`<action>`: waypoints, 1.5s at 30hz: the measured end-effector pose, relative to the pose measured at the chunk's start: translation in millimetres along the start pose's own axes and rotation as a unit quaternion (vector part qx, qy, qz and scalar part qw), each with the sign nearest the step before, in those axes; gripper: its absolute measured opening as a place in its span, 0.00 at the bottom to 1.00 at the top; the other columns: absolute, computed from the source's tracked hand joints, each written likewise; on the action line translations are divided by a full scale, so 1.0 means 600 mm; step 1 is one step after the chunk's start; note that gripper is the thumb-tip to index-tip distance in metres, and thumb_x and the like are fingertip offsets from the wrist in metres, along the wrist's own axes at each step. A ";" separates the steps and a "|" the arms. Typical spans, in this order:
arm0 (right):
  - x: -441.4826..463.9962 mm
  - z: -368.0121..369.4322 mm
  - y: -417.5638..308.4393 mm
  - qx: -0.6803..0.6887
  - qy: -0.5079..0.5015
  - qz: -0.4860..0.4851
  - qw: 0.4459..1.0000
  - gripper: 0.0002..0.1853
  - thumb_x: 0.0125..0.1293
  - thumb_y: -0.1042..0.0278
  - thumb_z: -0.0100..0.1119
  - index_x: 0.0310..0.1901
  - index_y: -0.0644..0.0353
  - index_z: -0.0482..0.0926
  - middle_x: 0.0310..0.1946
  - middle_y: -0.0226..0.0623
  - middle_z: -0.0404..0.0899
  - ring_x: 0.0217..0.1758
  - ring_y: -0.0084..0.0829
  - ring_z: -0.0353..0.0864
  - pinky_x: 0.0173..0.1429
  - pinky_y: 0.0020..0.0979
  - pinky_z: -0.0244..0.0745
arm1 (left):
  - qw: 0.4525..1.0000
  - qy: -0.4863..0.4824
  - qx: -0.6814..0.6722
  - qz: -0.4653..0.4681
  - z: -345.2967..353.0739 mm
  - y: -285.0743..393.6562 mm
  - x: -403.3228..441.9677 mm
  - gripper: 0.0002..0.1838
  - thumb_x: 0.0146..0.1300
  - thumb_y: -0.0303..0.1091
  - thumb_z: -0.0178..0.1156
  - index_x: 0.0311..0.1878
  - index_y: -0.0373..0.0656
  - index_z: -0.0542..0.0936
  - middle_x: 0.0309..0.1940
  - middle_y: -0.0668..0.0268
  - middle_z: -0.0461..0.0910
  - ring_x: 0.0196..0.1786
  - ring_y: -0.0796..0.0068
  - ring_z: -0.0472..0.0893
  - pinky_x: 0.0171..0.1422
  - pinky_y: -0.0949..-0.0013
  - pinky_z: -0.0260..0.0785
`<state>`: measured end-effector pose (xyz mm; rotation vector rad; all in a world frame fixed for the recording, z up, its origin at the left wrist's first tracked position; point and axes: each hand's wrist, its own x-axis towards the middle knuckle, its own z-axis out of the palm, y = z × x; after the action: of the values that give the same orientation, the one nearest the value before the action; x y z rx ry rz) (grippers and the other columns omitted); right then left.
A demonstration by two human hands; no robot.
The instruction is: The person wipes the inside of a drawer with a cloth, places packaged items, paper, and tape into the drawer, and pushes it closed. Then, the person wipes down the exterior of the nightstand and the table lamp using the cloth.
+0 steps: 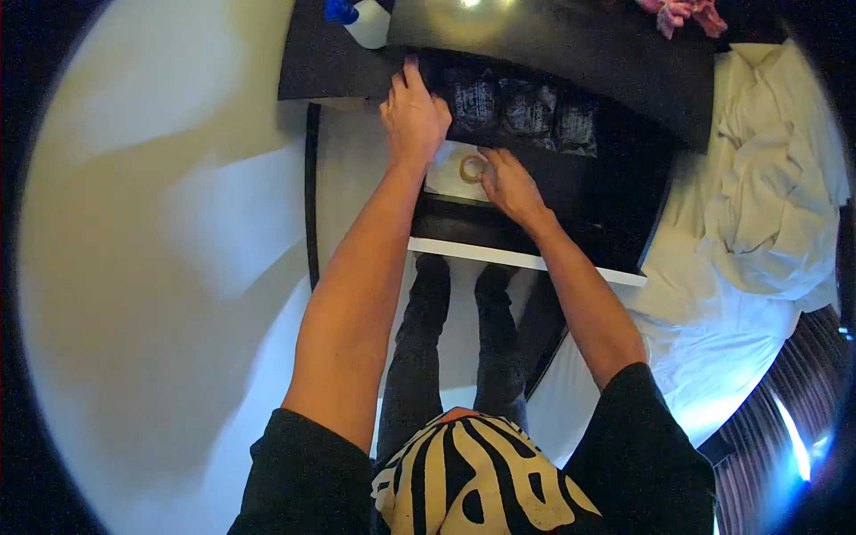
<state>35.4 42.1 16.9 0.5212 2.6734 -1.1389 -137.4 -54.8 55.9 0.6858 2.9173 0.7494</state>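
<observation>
An open dark drawer (615, 214) with a white front edge sits under a black desk top (571, 45). My right hand (515, 189) is inside it, its thumb and fingers at the right side of a tan roll of tape (465, 169). Beneath the roll lies a flat white object (450, 185), partly covered, its kind unclear. My left hand (416, 120) reaches to the drawer's back left corner, fingers stretched out against the desk's edge, with nothing visible in it. Several dark shiny packets (528, 111) with pale print lie along the back of the drawer.
On the desk stand a white bottle with a blue top (367, 24) and a crumpled pink cloth (685, 16). A bed with rumpled cream bedding (758, 196) is at the right. A pale wall (160, 223) rises on the left.
</observation>
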 end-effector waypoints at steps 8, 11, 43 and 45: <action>-0.178 -0.094 -0.055 -0.096 0.189 0.023 0.977 0.18 0.61 0.61 0.61 0.51 0.60 0.77 0.52 0.42 0.74 0.58 0.44 0.70 0.66 0.47 0.59 | 0.999 0.031 0.016 -0.018 -0.015 0.008 0.002 0.31 0.55 0.34 0.60 0.61 0.37 0.62 0.52 0.46 0.70 0.56 0.43 0.71 0.63 0.48 0.62; -0.207 -0.088 -0.047 -0.149 0.190 0.065 0.968 0.19 0.62 0.60 0.60 0.52 0.59 0.77 0.55 0.41 0.72 0.61 0.44 0.68 0.68 0.49 0.55 | 0.997 0.079 0.003 -0.002 -0.011 0.004 -0.003 0.30 0.55 0.35 0.60 0.60 0.38 0.63 0.53 0.48 0.68 0.59 0.46 0.68 0.67 0.47 0.56; -0.100 -0.179 -0.019 -0.211 0.238 -0.085 0.944 0.68 0.38 0.23 0.66 0.75 0.50 0.42 0.76 0.52 0.35 0.79 0.51 0.33 0.77 0.57 0.27 | 0.895 -0.302 0.223 0.240 -0.152 0.114 -0.009 0.81 0.24 0.59 0.81 0.77 0.44 0.35 0.76 0.41 0.31 0.78 0.42 0.33 0.75 0.34 0.32; -0.091 -0.185 -0.013 -0.211 0.256 -0.091 0.939 0.69 0.36 0.23 0.66 0.75 0.49 0.40 0.76 0.52 0.34 0.80 0.50 0.32 0.77 0.57 0.26 | 0.889 -0.306 0.246 0.235 -0.147 0.120 -0.015 0.81 0.24 0.58 0.81 0.77 0.44 0.35 0.76 0.41 0.31 0.78 0.42 0.33 0.75 0.34 0.32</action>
<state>78.6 104.5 114.8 0.5565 3.3453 -0.4639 -113.7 -41.5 166.7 1.3982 2.3441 -0.2187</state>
